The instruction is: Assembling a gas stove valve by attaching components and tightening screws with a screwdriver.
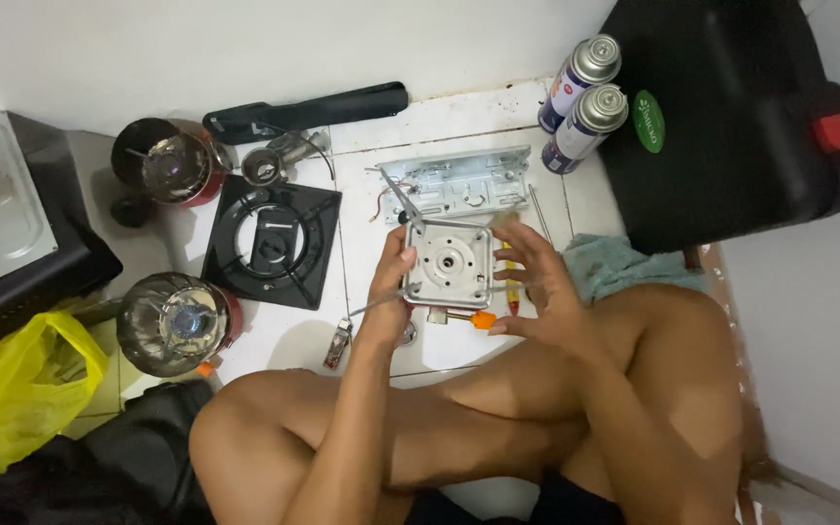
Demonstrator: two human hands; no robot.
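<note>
I sit cross-legged on a white tiled floor. My left hand (pixel 388 282) grips the left edge of a square silver metal burner plate (pixel 447 262) with a round hole in its middle, held up above the floor. My right hand (pixel 535 282) hovers at the plate's right edge, fingers spread and blurred, touching or nearly touching it. A thin metal rod sticks out from the plate toward the upper left. Under the plate lies a small orange-handled tool (pixel 478 319).
A grey metal chassis panel (pixel 459 181) lies beyond the plate, a black square pan support (pixel 272 241) to its left. Two gas canisters (pixel 583 101) stand by a black case (pixel 731 117). Two round glass-domed lanterns (pixel 175 321), a yellow bag (pixel 12 399) and a teal cloth (pixel 614 262) are nearby.
</note>
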